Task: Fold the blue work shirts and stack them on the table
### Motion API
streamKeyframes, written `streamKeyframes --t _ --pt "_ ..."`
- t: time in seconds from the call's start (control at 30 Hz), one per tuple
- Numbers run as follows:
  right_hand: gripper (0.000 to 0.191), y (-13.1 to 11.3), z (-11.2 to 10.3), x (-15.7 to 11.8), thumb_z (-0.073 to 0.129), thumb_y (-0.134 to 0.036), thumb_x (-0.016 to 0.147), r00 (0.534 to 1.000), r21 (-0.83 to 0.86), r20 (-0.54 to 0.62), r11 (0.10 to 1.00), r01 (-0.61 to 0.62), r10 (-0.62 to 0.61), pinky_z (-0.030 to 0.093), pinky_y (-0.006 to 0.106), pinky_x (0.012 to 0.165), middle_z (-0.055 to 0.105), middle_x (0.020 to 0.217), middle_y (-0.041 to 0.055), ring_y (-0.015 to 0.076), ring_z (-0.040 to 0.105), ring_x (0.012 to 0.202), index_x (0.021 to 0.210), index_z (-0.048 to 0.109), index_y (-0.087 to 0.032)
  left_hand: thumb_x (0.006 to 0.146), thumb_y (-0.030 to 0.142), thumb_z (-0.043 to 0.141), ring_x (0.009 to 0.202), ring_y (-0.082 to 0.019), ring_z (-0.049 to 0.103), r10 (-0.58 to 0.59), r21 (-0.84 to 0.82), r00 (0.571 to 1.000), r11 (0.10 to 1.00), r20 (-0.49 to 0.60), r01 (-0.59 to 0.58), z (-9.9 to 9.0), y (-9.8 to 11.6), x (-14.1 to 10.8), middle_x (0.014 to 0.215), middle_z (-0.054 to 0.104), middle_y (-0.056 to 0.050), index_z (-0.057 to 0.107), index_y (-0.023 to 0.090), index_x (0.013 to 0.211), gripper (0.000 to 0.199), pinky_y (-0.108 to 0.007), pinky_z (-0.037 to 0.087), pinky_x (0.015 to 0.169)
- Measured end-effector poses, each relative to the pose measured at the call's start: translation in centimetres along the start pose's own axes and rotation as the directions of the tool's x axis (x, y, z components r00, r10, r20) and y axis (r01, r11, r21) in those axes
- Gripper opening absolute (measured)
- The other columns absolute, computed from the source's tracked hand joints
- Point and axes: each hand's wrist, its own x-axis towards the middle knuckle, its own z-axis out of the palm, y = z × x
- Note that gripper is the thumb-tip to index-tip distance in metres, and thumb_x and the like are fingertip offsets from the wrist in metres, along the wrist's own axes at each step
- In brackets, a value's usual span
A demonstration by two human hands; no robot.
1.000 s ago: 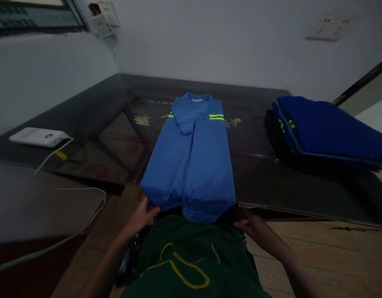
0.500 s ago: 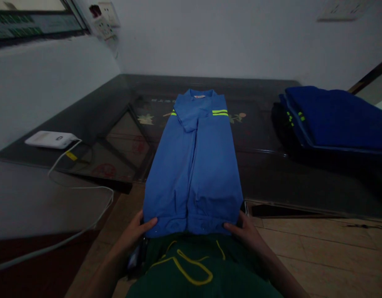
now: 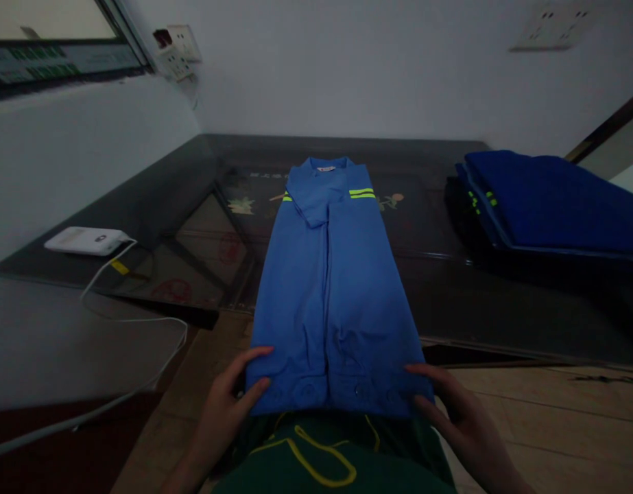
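A folded blue work jacket (image 3: 295,274) lies lengthwise before me, its collar at the far end and yellow-green stripes across its upper part. Its near end, with a buttoned hem, hangs past the table edge toward my body. At the left corner of that hem is my left hand (image 3: 231,394), thumb and forefinger apart on top of the cloth. My right hand (image 3: 457,408) touches the opposite corner in the same way, thumb and forefinger spread. The remaining fingers of both hands are partly hidden.
The jacket rests on a dark, glossy table (image 3: 419,240). To the right is a stack of dark blue folded clothes (image 3: 568,199). A white device (image 3: 90,240) with a cable (image 3: 156,319) lies at the left. Wall sockets (image 3: 550,27) are behind the table.
Both forefingers now rest on top of the cloth beside the thumbs, where only thumbs showed before. The hands are farther apart, and the hem looks wider and slightly nearer.
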Motion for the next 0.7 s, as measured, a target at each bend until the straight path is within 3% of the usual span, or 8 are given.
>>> streamKeyframes --t 0.1,0.27,0.37,0.43,0.5,0.6,0.67,0.7 --pt "0.036 0.0 -1.7 0.5 0.046 -0.041 0.092 0.985 -0.088 0.14 0.99 0.113 -0.1 0.054 0.043 0.094 0.065 0.124 0.0063 0.0259 0.062 0.114 0.122 0.065 -0.035 0.072 0.042 0.068 0.101 -0.028 0.067 0.135 0.104 0.984 0.984 0.116 -0.147 -1.6 -0.2 0.7 0.106 0.073 -0.006 0.075 0.028 0.1 0.032 -0.036 0.054 0.088" --pt "0.045 0.2 -2.2 2.0 0.059 -0.025 0.083 0.923 -0.242 0.15 0.892 0.383 -0.355 0.059 0.04 0.082 0.071 0.112 0.0017 0.0247 0.068 0.1 0.124 0.061 -0.045 0.079 0.033 0.061 0.098 -0.022 0.068 0.414 0.242 0.884 0.855 0.217 -0.459 -2.4 -1.1 1.8 0.108 0.073 -0.003 0.072 0.034 0.109 0.032 -0.029 0.054 0.089" --pt "0.049 0.1 -1.8 3.6 0.06 -0.018 0.083 0.805 -0.305 0.05 0.758 0.576 -0.592 0.057 0.04 0.079 0.074 0.094 0.0001 0.0223 0.07 0.083 0.121 0.061 -0.048 0.087 0.031 0.054 0.092 -0.021 0.069 0.582 0.302 0.809 0.76 0.079 -0.576 -1.9 -1.1 2.2 0.102 0.074 -0.004 0.076 0.034 0.1 0.025 -0.03 0.054 0.086" --pt "0.049 -0.8 -1.9 5.0 0.061 -0.017 0.083 0.694 -0.349 0.001 0.65 0.675 -0.72 0.055 0.04 0.075 0.073 0.082 -0.0002 0.0211 0.068 0.074 0.12 0.062 -0.049 0.089 0.034 0.054 0.086 -0.023 0.068 0.698 0.315 0.715 0.675 0.016 -0.667 -1.6 -0.2 2.6 0.091 0.074 -0.007 0.078 0.03 0.093 0.024 -0.032 0.055 0.082" --pt "0.044 -2.6 -2.5 6.4 0.062 -0.019 0.082 0.637 -0.372 -0.008 0.593 0.714 -0.771 0.053 0.039 0.071 0.07 0.076 0.0012 0.0217 0.066 0.075 0.116 0.065 -0.047 0.089 0.036 0.056 0.081 -0.023 0.066 0.795 0.331 0.606 0.575 -0.014 -0.748 -1.5 1.4 3.3 0.079 0.071 -0.007 0.078 0.029 0.088 0.023 -0.036 0.054 0.08" --pt "0.032 -6.6 -4.2 8.1 0.065 -0.025 0.08 0.651 -0.314 0.053 0.606 0.73 -0.757 0.053 0.04 0.078 0.069 0.094 0.0055 0.0257 0.064 0.096 0.106 0.07 -0.043 0.086 0.035 0.06 0.085 -0.024 0.062 0.87 0.343 0.491 0.477 -0.05 -0.809 -1.9 4.8 4.6 0.076 0.066 -0.006 0.078 0.031 0.079 0.019 -0.038 0.052 0.083" --pt "0.023 -9.3 -5.5 8.5 0.064 -0.03 0.081 0.698 -0.229 0.119 0.665 0.711 -0.706 0.052 0.043 0.086 0.067 0.112 0.0064 0.0279 0.061 0.107 0.1 0.071 -0.04 0.085 0.036 0.061 0.092 -0.025 0.061 0.869 0.274 0.492 0.486 -0.054 -0.829 -2.5 6.9 5.3 0.085 0.068 -0.006 0.076 0.03 0.071 0.021 -0.038 0.05 0.087" --pt "0.019 -10.5 -6.1 8.4 0.062 -0.033 0.082 0.731 -0.187 0.155 0.707 0.682 -0.665 0.051 0.043 0.087 0.066 0.116 0.0065 0.0284 0.061 0.108 0.098 0.071 -0.039 0.084 0.039 0.06 0.091 -0.025 0.062 0.847 0.223 0.529 0.525 -0.049 -0.821 -2.8 7.7 5.7 0.087 0.07 -0.006 0.074 0.029 0.066 0.024 -0.037 0.05 0.087"
